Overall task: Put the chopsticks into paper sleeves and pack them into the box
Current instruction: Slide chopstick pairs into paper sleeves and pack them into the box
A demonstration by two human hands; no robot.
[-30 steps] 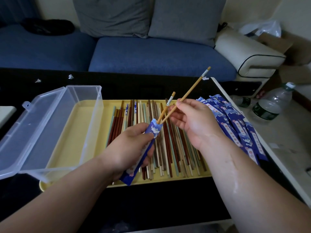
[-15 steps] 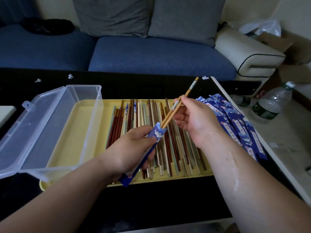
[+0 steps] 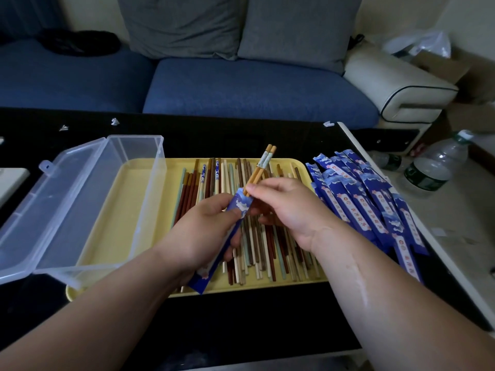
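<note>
While the left hand point(image 3: 203, 231) grips a blue paper sleeve point(image 3: 226, 236) above the yellow tray point(image 3: 112, 226), the right hand point(image 3: 284, 210) pinches a chopstick pair point(image 3: 261, 168) partly inside it.

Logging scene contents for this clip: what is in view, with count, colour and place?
chopstick pair: one pair, light brown, partly in the held sleeve
held sleeve: one, blue patterned paper, above the tray
loose chopsticks: many, brown, pale and teal, on the tray
tray: one, yellow, on the table
box: one, clear, lid open, over the tray's left end
spare sleeves: a pile, blue, right of the tray
table: one, black, under the tray
bottles: two, clear with dark labels, far right
sofa: one, blue, behind the table
cushions: two, grey, on the sofa
left hand: grips the held sleeve
right hand: pinches the chopstick pair
</note>
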